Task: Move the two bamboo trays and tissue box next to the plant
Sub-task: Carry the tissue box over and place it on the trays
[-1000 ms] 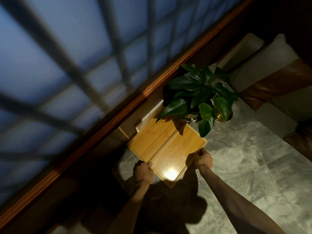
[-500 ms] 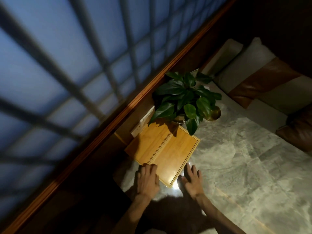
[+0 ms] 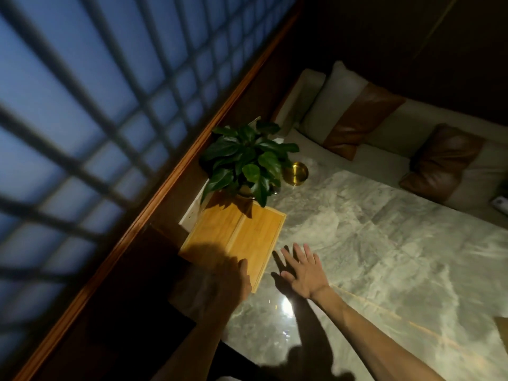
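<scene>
Two bamboo trays lie side by side on the marble table, the left tray [image 3: 213,235] and the right tray [image 3: 258,240], touching the leafy green plant [image 3: 244,160] at their far end. My left hand [image 3: 233,281] hovers blurred over the near corner of the trays, holding nothing. Just off the right tray's near edge, my right hand [image 3: 302,268] is spread flat with fingers apart, also holding nothing. A white box-like edge [image 3: 192,213] shows behind the left tray; whether it is the tissue box I cannot tell.
A brass bowl [image 3: 295,173] stands right of the plant. The marble table [image 3: 371,257] stretches to the right. A wooden window ledge [image 3: 154,215] runs along the left. A sofa with brown cushions [image 3: 362,119] lies beyond the table.
Both hands let go of the right tray's near end and opened. They have drawn back, and the view has pulled away from the trays.
</scene>
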`<act>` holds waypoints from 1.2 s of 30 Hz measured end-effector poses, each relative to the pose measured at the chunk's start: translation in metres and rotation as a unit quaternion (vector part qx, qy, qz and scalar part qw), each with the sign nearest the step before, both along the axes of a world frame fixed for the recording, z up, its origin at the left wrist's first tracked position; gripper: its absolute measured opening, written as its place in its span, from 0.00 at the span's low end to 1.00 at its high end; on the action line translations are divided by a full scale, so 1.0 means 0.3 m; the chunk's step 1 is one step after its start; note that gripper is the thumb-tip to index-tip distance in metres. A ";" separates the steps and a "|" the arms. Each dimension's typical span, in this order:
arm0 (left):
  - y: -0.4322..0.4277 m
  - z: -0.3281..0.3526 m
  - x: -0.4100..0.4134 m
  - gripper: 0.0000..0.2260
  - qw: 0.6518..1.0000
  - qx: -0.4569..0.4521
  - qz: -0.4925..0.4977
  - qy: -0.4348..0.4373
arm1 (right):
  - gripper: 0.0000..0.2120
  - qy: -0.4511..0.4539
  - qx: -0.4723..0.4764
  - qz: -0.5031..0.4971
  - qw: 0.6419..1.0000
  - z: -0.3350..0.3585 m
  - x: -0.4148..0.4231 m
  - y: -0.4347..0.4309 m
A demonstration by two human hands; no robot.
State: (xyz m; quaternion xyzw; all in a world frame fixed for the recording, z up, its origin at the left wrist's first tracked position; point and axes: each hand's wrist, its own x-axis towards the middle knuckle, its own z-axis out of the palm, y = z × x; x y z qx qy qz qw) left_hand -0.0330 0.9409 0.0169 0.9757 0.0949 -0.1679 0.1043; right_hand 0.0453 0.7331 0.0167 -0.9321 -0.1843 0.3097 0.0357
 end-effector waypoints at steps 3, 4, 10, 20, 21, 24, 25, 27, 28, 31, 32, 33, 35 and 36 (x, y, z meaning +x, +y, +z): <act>-0.150 0.075 0.047 0.28 0.997 0.040 -0.069 -0.019 | 0.36 -0.084 -0.011 -0.004 0.996 0.064 -0.056 -0.146; -0.212 0.105 0.060 0.30 0.996 0.039 -0.084 -0.019 | 0.36 -0.109 -0.011 -0.016 0.994 0.090 -0.077 -0.204; -0.620 0.172 0.124 0.33 0.992 -0.002 -0.124 0.022 | 0.37 -0.137 0.010 -0.175 0.975 0.159 -0.199 -0.667; -1.294 0.156 -0.060 0.34 0.985 -0.043 -0.143 0.092 | 0.31 0.000 0.148 -0.478 0.866 0.183 -0.509 -1.522; -1.350 0.143 -0.087 0.34 0.982 -0.046 -0.154 0.103 | 0.31 0.006 0.150 -0.499 0.854 0.183 -0.557 -1.586; -1.480 0.128 -0.136 0.33 0.973 -0.053 -0.187 0.123 | 0.29 0.013 0.157 -0.534 0.831 0.170 -0.683 -1.717; -1.515 0.127 -0.141 0.33 0.971 -0.060 -0.195 0.129 | 0.29 0.018 0.162 -0.546 0.822 0.174 -0.715 -1.745; -1.573 0.132 -0.145 0.32 0.965 -0.067 -0.212 0.139 | 0.28 0.017 0.175 -0.580 0.795 0.174 -0.766 -1.788; -1.597 0.131 -0.142 0.32 0.963 -0.072 -0.219 0.142 | 0.28 0.016 0.186 -0.593 0.784 0.172 -0.784 -1.802; -1.641 0.123 -0.110 0.29 0.954 -0.092 -0.237 0.158 | 0.22 0.022 0.293 -0.649 0.701 0.173 -0.846 -1.813; -1.665 0.116 -0.093 0.28 0.953 -0.096 -0.240 0.158 | 0.18 0.023 0.331 -0.662 0.672 0.169 -0.868 -1.817; -1.692 0.109 -0.083 0.28 0.952 -0.099 -0.239 0.167 | 0.15 0.033 0.353 -0.673 0.650 0.169 -0.886 -1.828; -1.757 0.108 -0.077 0.26 0.949 -0.110 -0.227 0.189 | 0.13 0.070 0.346 -0.685 0.638 0.164 -0.910 -1.878; -1.793 0.107 -0.078 0.26 0.948 -0.122 -0.215 0.199 | 0.13 0.091 0.328 -0.683 0.647 0.164 -0.919 -1.911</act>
